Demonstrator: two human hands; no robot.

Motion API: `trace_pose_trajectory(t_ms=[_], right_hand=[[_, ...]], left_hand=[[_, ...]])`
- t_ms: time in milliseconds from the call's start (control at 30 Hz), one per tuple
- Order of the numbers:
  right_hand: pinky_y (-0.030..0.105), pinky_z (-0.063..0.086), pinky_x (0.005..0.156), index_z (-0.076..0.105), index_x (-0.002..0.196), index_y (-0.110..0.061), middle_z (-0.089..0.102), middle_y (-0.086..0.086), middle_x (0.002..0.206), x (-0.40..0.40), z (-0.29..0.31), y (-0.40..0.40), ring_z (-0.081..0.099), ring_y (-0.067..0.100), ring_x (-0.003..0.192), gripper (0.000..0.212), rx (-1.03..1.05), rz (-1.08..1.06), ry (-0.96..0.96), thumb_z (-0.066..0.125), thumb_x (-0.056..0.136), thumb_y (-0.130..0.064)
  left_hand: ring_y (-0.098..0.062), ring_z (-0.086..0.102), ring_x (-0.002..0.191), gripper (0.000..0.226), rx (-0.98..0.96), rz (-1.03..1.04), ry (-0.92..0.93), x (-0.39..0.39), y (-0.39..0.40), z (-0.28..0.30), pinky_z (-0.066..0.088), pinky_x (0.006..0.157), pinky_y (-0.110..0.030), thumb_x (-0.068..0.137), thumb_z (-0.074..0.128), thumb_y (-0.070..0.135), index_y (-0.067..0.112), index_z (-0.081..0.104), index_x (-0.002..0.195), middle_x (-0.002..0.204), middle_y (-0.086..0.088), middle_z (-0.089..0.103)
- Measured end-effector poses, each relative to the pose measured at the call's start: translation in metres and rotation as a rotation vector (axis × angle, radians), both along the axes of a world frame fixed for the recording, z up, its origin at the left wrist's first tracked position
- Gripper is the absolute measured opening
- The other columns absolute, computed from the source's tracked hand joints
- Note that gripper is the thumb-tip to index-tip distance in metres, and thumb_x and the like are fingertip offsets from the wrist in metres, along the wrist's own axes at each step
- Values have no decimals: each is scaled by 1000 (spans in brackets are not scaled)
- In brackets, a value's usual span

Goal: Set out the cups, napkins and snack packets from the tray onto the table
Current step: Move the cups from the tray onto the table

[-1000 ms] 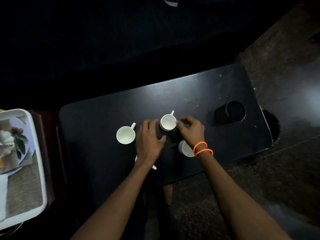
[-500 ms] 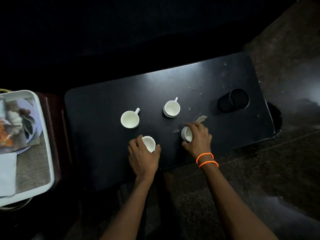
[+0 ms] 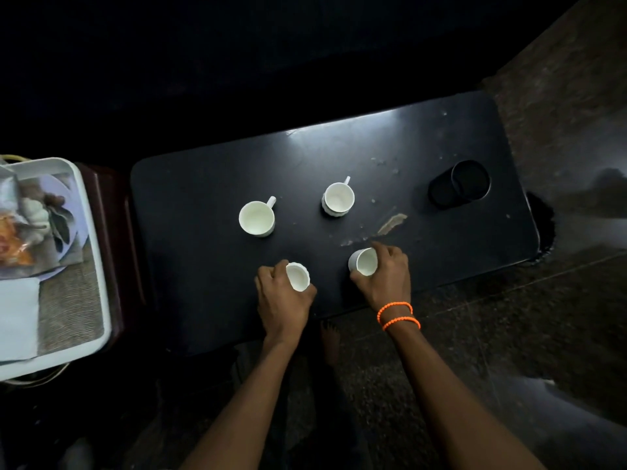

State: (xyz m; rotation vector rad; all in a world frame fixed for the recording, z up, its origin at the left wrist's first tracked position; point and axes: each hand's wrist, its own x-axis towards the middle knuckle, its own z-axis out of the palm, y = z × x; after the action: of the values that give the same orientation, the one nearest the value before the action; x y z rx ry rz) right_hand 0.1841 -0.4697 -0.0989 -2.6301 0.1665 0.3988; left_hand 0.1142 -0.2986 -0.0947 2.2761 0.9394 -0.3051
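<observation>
Since a second ago both hands have drawn back from the far cup to the near edge of the dark rectangular table (image 3: 210, 184). White plastic tray (image 3: 91, 232) at left carries a folded pale napkin (image 3: 17, 317) and what may be snack packets (image 3: 13, 239) (too blurred to be sure). Left hand (image 3: 281, 300) grips one small white ceramic cup (image 3: 298, 276); right hand (image 3: 386, 276) grips another (image 3: 364, 262). Two handled cups (image 3: 257, 218) (image 3: 338, 199) stand beyond.

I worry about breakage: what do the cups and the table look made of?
The four cups, like the far left cup, look like glazed white ceramic: smooth, opaque, thin handles, though plastic is possible. The table looks like dark, glossy painted or laminated board: it reflects light and shows scuffs.
</observation>
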Motion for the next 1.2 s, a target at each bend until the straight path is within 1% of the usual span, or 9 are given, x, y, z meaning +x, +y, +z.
trace_pose_trajectory(t_ms=[200, 333, 433, 567, 867, 967, 1067, 1133, 1200], right_hand=[[38, 48, 85, 64, 118, -5, 59, 20, 116, -12, -3, 7, 54, 39, 106, 61, -44, -102, 8, 83, 66, -33], [38, 49, 84, 64, 115, -6, 59, 19, 115, -13, -5, 6, 54, 38, 105, 61, -57, -122, 6, 83, 66, -36], [38, 49, 83, 63, 113, -4, 59, 19, 114, -12, -7, 5, 55, 39, 104, 62, -70, -127, 12, 83, 66, -39], [40, 49, 85, 62, 116, -5, 58, 19, 117, -12, -7, 4, 54, 38, 107, 66, -77, -128, 34, 83, 67, -43], [42, 50, 88, 60, 119, -7, 57, 18, 120, -17, -10, 1, 53, 36, 108, 68, -97, -119, 23, 83, 68, -46], [43, 51, 88, 59, 120, -9, 58, 16, 121, -15, -10, 2, 53, 35, 109, 74, -126, -117, 42, 82, 66, -54], [46, 50, 85, 59, 116, -13, 60, 14, 117, -10, -7, 8, 55, 36, 106, 79, -224, -125, -15, 72, 65, -72], [46, 49, 83, 61, 114, -12, 62, 15, 113, -1, -5, 16, 56, 37, 103, 76, -224, -120, -90, 68, 67, -72], [46, 48, 84, 62, 113, -10, 63, 18, 111, 15, -4, 26, 56, 40, 102, 70, -158, -119, -142, 72, 70, -64]], left_hand=[[-29, 52, 117, 70, -27, -63, -3, -14, -8, -3, 55, 87, -43, 64, 88, 23, 18, 65, 130, 120, -7, 52], [-25, 52, 114, 72, -25, -92, 4, -18, -11, -2, 57, 81, -43, 64, 87, 22, 21, 64, 131, 117, -2, 50], [-23, 51, 115, 75, -31, -109, 15, -19, -10, -2, 57, 80, -44, 64, 88, 22, 24, 62, 134, 117, 1, 48], [-22, 50, 117, 78, -33, -126, 22, -18, -9, 0, 56, 79, -41, 65, 88, 23, 24, 59, 138, 119, 1, 48], [-24, 50, 118, 77, -35, -144, 9, -21, -9, -1, 56, 82, -44, 68, 85, 22, 22, 58, 140, 122, -1, 50], [-24, 51, 118, 77, -12, -159, 4, -21, -9, -3, 56, 81, -42, 69, 84, 29, 22, 57, 142, 123, -1, 50], [-24, 51, 119, 78, 41, -135, -38, -18, -7, -2, 55, 87, -43, 74, 79, 49, 18, 56, 142, 126, -2, 53], [-26, 53, 118, 75, 84, -68, -103, -12, 1, -3, 53, 91, -45, 79, 73, 53, 14, 55, 141, 128, -6, 55], [-30, 52, 118, 73, 147, 3, -161, 0, 14, -4, 52, 93, -47, 82, 71, 50, 11, 53, 141, 130, -9, 54]])
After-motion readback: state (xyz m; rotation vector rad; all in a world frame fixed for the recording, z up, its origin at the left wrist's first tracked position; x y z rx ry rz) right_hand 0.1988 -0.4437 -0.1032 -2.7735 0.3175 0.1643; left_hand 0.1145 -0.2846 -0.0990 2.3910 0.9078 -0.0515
